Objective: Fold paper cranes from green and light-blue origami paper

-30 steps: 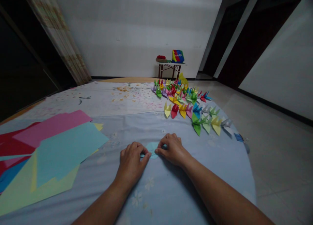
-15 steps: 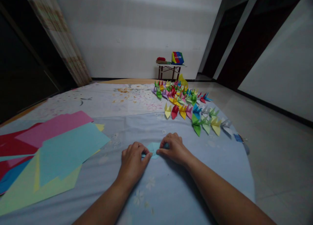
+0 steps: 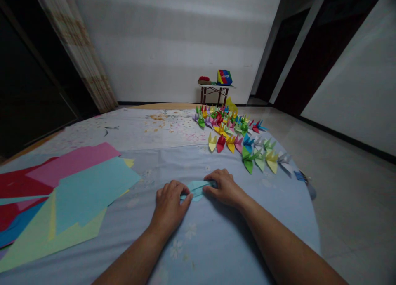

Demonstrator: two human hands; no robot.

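A small folded piece of light-blue paper [image 3: 196,189] lies on the cloth between my two hands. My left hand [image 3: 172,197] pinches its left end between thumb and fingertips. At the other end, my right hand [image 3: 223,187] has thumb and fingers closed round the paper's right tip, which partly hides it. Creases and a long pointed flap show on the paper's upper face. To the left is a loose pile of coloured sheets, with a light-blue sheet [image 3: 93,190] on top beside a pink sheet [image 3: 74,163].
Many-coloured folded paper cranes [image 3: 247,147] stand in rows on the table's right side. A blue flowered tablecloth [image 3: 182,252] covers the near part. Against the far wall, a small stand [image 3: 216,87] bears a bright bag [image 3: 224,77] and a red item.
My right thumb and fingers have shifted slightly right along the folded paper, so more of it shows, including the long flap. My left hand stays at its end.
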